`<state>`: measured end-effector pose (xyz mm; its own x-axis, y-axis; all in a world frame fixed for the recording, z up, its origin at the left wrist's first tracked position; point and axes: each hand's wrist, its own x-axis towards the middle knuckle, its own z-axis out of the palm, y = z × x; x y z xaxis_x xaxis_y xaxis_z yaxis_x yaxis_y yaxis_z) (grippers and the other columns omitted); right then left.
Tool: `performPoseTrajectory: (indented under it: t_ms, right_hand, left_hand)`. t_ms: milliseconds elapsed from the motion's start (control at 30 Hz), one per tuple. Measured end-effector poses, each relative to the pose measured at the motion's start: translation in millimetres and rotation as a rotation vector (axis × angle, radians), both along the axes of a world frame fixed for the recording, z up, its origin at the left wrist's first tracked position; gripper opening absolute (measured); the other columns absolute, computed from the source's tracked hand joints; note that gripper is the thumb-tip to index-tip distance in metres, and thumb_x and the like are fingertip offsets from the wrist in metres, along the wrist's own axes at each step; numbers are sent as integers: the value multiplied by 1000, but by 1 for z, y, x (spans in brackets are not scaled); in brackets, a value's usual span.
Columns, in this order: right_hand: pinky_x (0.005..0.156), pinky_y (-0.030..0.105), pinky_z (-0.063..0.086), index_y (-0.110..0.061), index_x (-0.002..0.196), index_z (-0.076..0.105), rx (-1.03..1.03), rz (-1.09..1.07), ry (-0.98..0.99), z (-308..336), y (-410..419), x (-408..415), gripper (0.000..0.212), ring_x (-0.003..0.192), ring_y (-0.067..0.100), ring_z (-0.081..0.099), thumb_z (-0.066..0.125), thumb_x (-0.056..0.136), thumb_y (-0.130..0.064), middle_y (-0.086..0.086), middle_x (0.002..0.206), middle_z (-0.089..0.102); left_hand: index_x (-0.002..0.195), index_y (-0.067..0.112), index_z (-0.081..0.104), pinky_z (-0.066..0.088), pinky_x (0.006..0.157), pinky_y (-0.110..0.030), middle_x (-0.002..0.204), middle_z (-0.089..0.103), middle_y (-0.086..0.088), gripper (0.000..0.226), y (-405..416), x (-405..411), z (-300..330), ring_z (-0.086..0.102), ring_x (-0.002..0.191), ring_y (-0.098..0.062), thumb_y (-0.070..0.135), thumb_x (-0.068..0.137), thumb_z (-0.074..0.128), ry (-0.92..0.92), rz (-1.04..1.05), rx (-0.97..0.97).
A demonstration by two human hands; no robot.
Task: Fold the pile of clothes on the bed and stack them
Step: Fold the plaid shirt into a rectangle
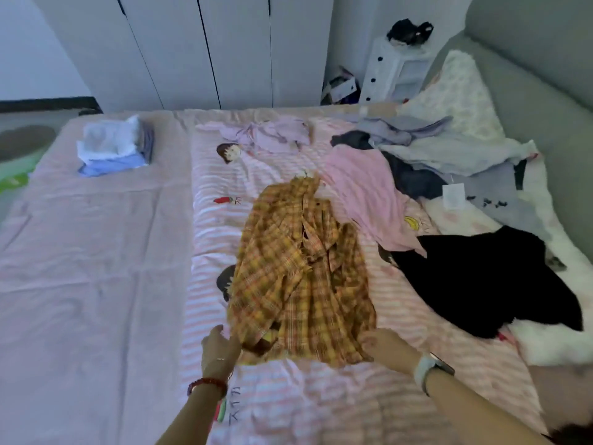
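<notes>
A rumpled yellow plaid shirt [298,277] lies in the middle of the bed [96,268]. My left hand [221,346] grips its near left corner. My right hand [385,346] grips its near right corner. A pile of unfolded clothes spreads across the right side: a pink garment [369,194], a black garment [481,277], grey and pale blue pieces [449,152]. A lilac garment [272,133] lies at the far middle. A small stack of folded clothes [115,146], white over blue, sits at the far left.
A pink striped quilt with cartoon prints [218,194] covers the middle of the bed. White wardrobe doors [208,49] stand behind. A white drawer unit [391,72] with dark items on top is at the back right, beside the grey headboard [529,75].
</notes>
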<state>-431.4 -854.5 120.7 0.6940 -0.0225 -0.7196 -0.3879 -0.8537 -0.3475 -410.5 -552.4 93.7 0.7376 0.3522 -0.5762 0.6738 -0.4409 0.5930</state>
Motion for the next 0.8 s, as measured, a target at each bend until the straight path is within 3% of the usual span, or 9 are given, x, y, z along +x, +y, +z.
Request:
performPoseTrajectory:
  t_ms: [100, 167, 267, 433, 500, 567, 667, 733, 800]
  right_hand:
    - [65, 31, 41, -10, 92, 62, -8, -75, -137, -16, 2, -2, 26, 85, 33, 60, 37, 97, -14, 22, 95, 63]
    - [78, 37, 51, -16, 118, 57, 9, -127, -162, -26, 7, 2, 28, 92, 28, 62, 37, 99, -19, 13, 113, 64]
    - [98, 34, 44, -14, 138, 41, -15, -172, -282, -47, 16, 11, 42, 120, 20, 49, 41, 98, -27, 4, 141, 45]
    - [112, 35, 19, -21, 144, 30, -222, 96, -549, -85, 18, 54, 55, 139, 13, 21, 42, 95, -43, -5, 150, 30]
    - [113, 37, 17, -15, 146, 23, -314, 193, -530, -101, 21, 75, 67, 141, 16, 18, 42, 93, -51, -1, 152, 27]
    - [113, 40, 16, -9, 147, 19, -359, 197, -408, -114, 21, 92, 75, 139, 21, 24, 44, 91, -52, 5, 148, 35]
    - [114, 44, 13, -11, 132, 46, -297, 207, -291, -113, 21, 103, 45, 123, 24, 43, 46, 94, -36, 5, 125, 57]
    - [115, 47, 9, -14, 106, 64, -156, 366, -462, -106, 24, 84, 24, 113, 24, 48, 49, 91, -24, 3, 107, 60]
    - [112, 53, 22, -15, 77, 67, 86, 624, -678, -102, 28, 37, 8, 98, 25, 53, 59, 78, -14, 4, 87, 57]
  left_hand:
    - [124, 5, 53, 45, 86, -38, 125, 51, -19, 35, -20, 8, -6, 54, 106, -34, 13, 90, 49, -181, -253, 126]
    - [123, 10, 54, 43, 86, -34, 123, 54, -11, 32, -39, 17, -11, 52, 109, -28, 17, 93, 49, -271, -489, 217]
    - [133, 15, 45, 39, 96, -31, 132, 47, -4, 39, -67, 31, -30, 45, 119, -21, 27, 96, 45, -299, -770, 281]
    - [149, 23, 6, 41, 102, -40, 152, 19, -8, 74, -98, 57, -77, 32, 133, -28, 35, 92, 52, -22, -834, 256]
    - [149, 26, 2, 50, 84, -36, 144, 33, -10, 78, -102, 60, -90, 50, 112, -26, 28, 91, 54, 2, -832, 302]
    - [146, 25, 23, 51, 70, -31, 128, 52, -6, 61, -101, 50, -94, 58, 92, -21, 17, 93, 51, -120, -778, 248]
    - [117, 18, 63, 51, 70, -32, 110, 63, 0, 34, -86, 19, -90, 62, 91, -21, 5, 87, 54, -296, -661, 89]
    - [99, 17, 72, 49, 71, -29, 102, 66, 3, 31, -68, -6, -84, 62, 91, -19, 2, 81, 52, -300, -694, 50]
    - [92, 17, 73, 42, 76, -20, 108, 60, 4, 28, -51, -28, -79, 56, 103, -13, 7, 81, 49, -131, -914, 52]
